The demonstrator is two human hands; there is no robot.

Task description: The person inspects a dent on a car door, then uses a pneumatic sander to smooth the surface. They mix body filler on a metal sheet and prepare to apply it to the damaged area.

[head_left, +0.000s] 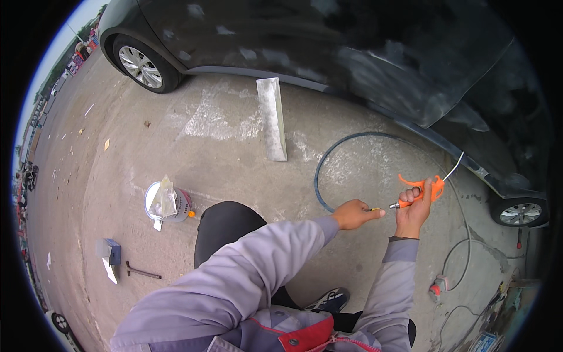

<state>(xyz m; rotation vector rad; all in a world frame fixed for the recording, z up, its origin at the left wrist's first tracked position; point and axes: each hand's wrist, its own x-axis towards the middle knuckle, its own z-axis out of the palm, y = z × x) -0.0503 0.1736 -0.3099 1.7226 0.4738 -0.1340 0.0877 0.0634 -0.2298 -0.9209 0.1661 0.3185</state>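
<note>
Head camera, looking down from above, shows a person in a pale grey work jacket with both forearms stretched out over a stained concrete floor (234,146) beside a dark car (363,53). Right hand (414,212) is closed in a fist around the orange plastic air blow gun (421,190), fingers wrapped over its handle and curved lever, with the thin metal nozzle tube pointing up and to the right toward the car's sill and the silver threaded inlet pointing left. Left hand (353,214) is pinched shut on a small brass-coloured hose fitting (375,209), thumb and fingers pressed together at its tip, held just beside the gun's inlet; whether the two metal ends touch cannot be told. A dark blue rubber air hose (319,170) runs from under the left hand, loops up over the concrete in a wide arc and comes down on the right. Well to the left on the floor stands a round tin can with a crumpled clear plastic bag over its top (166,202), and further left lie a small blue-grey box (110,251) and a dark hammer (142,272). A long pale grey flat board (272,120) lies on the concrete near the car's side. At lower right, a thin grey cable curls toward a small red-and-white device (437,287) on the floor.
</note>
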